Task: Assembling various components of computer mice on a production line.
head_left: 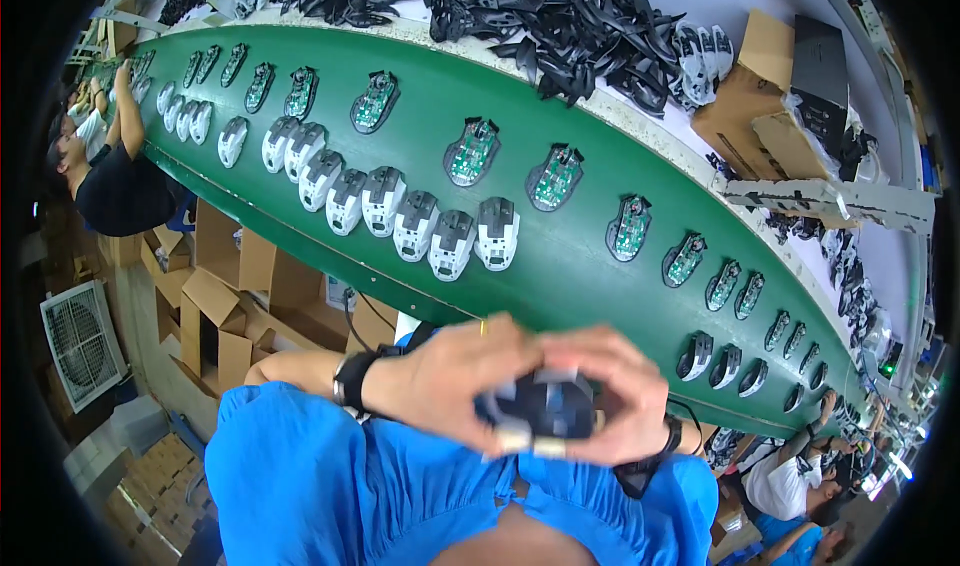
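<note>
Head view: two hands, left hand (440,381) and right hand (620,391), one mouse (535,411).

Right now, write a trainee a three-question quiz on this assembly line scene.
1. True or false: both hands, left hand and right hand, grip the dark plastic computer mouse.
2. The row of white-and-grey mouse shells lies on: A) a cardboard box, B) the long green conveyor belt, C) the floor.
3. Fill in: the heap of black plastic mouse covers lies on the ___ side of the belt from the person.

Key: 1 true; 2 B; 3 far.
</note>
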Demonstrator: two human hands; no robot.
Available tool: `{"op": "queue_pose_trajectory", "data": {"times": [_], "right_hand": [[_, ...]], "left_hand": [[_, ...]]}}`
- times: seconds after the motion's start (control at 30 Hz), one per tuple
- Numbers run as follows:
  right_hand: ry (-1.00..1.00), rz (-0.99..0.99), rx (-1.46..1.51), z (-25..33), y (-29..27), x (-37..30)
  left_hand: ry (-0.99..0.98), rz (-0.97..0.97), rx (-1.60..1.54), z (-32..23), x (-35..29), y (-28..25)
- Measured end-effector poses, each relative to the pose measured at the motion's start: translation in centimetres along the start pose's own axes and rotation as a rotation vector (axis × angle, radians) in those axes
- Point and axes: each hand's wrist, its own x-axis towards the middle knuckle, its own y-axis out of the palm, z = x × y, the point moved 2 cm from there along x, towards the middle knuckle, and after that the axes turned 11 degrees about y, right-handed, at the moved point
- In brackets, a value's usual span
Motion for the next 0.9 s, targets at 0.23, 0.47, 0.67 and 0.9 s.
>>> {"op": "queue_pose_trajectory", "data": {"times": [0.23,0.47,0.67,0.9], "right_hand": [[-0.312,-0.165,-0.828,-4.3,-0.2,8.2],[0.120,-0.579,-0.559,-13.0,-10.7,27.6],[0.327,-0.820,-0.989,-21.7,-17.6,33.8],[-0.111,-0.517,-1.189,-17.2,-8.7,14.6]], "left_hand": [[-0.443,-0.656,-1.390,10.6,-0.8,-1.7],[-0.485,-0.860,-1.386,15.3,-1.9,-2.9],[-0.486,-0.810,-1.309,16.5,-3.2,-2.7],[-0.431,-0.953,-1.235,17.9,-2.8,-4.7]]}}
